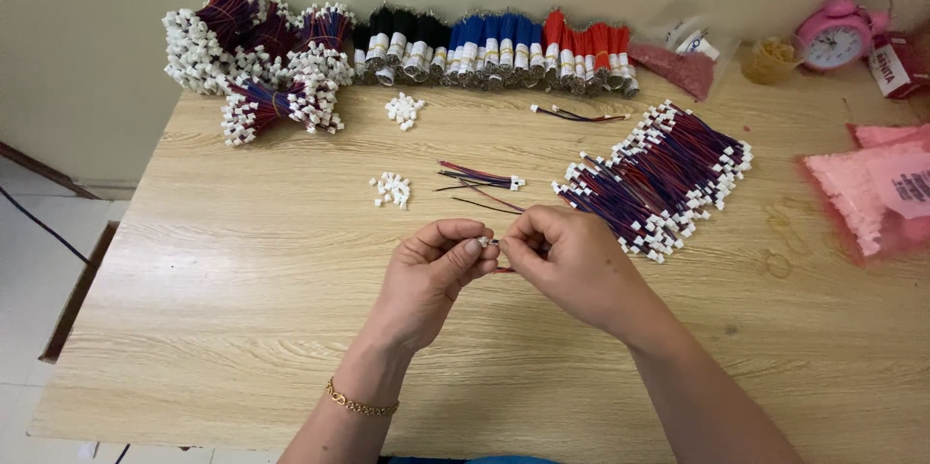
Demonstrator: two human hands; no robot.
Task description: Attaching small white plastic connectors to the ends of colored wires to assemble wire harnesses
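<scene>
We sit at a wooden desk (242, 328) pushed against a plain wall, with our stock laid out around a bare working patch in the middle. Along the back edge stands a row of wire bundles (494, 49) sorted by colour, black, then blue, then red, probably so each colour is easy to pick out. At the back left lie bunched red-and-blue leads with white plugs (257, 43), tied in round clusters. To our right, just beside the working patch, a loose stack of red-and-blue leads (664, 178) lies fanned out, close enough for the right hand to reach. Pink plastic bags (886, 188) sit at the far right edge, and a pink alarm clock (835, 35) stands in the back right corner.

Nearer the middle we have a few loose wires (480, 178), and two small heaps of white plastic connector housings (392, 190), one farther back (404, 109).

Our left hand (431, 275) is closed in a pinch on a small white connector (483, 242), thumb and forefinger holding it steady above the desk. Our right hand (567, 261) is also closed, its fingertips pinched on a thin wire (505, 269) right at the connector, so the two hands meet. We judge the grip is this tight because the parts are tiny.
</scene>
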